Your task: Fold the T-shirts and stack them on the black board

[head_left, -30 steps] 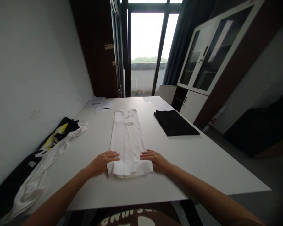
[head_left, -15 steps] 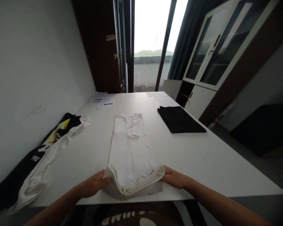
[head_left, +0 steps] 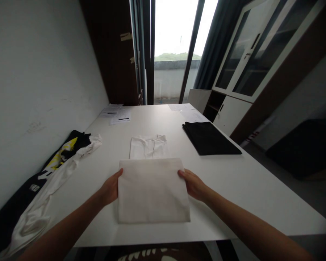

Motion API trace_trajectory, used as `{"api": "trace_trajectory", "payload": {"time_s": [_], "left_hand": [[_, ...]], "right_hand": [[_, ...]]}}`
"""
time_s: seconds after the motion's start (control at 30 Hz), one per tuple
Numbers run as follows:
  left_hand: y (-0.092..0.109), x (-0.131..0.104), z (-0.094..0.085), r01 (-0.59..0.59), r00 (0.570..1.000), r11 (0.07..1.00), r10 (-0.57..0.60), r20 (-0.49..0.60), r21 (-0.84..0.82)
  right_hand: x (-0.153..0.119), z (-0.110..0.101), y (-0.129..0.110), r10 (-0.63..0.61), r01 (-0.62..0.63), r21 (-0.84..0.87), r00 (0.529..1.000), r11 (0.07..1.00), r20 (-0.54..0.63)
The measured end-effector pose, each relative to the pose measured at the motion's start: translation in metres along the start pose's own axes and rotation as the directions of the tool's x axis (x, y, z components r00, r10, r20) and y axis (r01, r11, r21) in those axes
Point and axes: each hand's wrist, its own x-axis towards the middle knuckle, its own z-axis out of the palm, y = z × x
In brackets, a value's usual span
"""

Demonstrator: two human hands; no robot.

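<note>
A white garment lies in front of me on the white table, its near part folded over into a flat rectangle. Beyond the fold, its far end with the neckline shows flat on the tabletop. My left hand grips the left edge of the folded part, thumb on top. On the right edge, my right hand holds the cloth the same way, its thumb near the upper corner. The fingers beneath the cloth are partly hidden.
A folded black cloth lies on the table's right side. Black, yellow and white clothes are heaped along the left wall. Papers rest at the far left, with more sheets at the far right.
Both hands have moved forward, away from me, carrying the garment's near end up and over. The folded part now covers much of the garment's length.
</note>
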Motion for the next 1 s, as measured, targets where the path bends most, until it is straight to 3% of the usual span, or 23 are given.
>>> {"api": "trace_trajectory", "payload": {"time_s": [0.13, 0.27, 0.47, 0.6, 0.8, 1.0], "left_hand": [[0.023, 0.043, -0.01, -0.018, 0.999, 0.987, 0.026, 0.044, -0.162], [0.029, 0.08, -0.024, 0.001, 0.99, 0.93, 0.052, 0.132, -0.369], [0.03, 0.109, -0.023, -0.024, 0.989, 0.866, 0.093, 0.114, -0.499], [0.035, 0.119, -0.022, -0.07, 0.988, 0.852, 0.131, 0.08, -0.519], [0.052, 0.151, -0.036, -0.173, 0.982, 0.874, 0.188, -0.013, -0.454], [0.072, 0.207, -0.05, -0.27, 0.962, 0.892, 0.261, -0.075, -0.362]], "right_hand": [[0.047, -0.01, -0.013, -0.019, 0.031, 0.129, 0.995, 0.991, -0.097], [0.086, -0.02, -0.018, 0.029, 0.0, 0.21, 0.99, 0.978, -0.136], [0.117, -0.03, -0.019, 0.143, -0.112, 0.269, 0.985, 0.957, -0.1], [0.125, -0.04, -0.018, 0.165, -0.14, 0.288, 0.984, 0.947, -0.066], [0.153, -0.06, -0.026, 0.119, -0.084, 0.291, 0.987, 0.953, -0.104], [0.207, -0.081, -0.039, -0.022, 0.06, 0.133, 0.962, 0.989, -0.272]]}}
